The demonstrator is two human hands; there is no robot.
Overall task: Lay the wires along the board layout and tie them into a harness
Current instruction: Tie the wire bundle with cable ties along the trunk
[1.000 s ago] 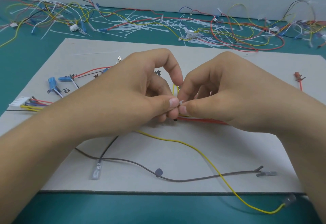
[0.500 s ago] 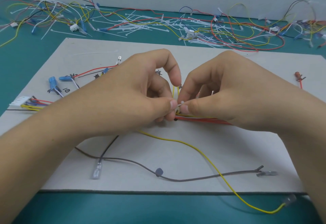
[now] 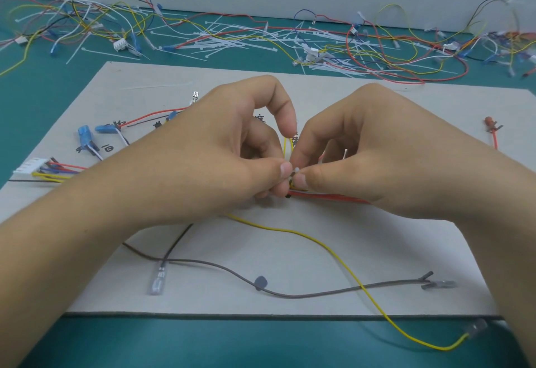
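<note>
Both hands met at mid-board (image 3: pixel 304 263), well clear of its edges, with bare card in front and teal table (image 3: pixel 203 338) showing beyond the near edge. The left hand (image 3: pixel 220 147) pinched the wire bundle (image 3: pixel 333 197) with curled fingers. The right hand (image 3: pixel 377 150) nipped one white cable tie (image 3: pixel 296 171) between thumb and forefinger. The red bundle ran left to right beneath them. One yellow wire (image 3: pixel 342 263) trailed off the near-right edge, and one brown wire (image 3: pixel 319 292) lay crosswise. Two blue terminals (image 3: pixel 85 135) sat at the left.
</note>
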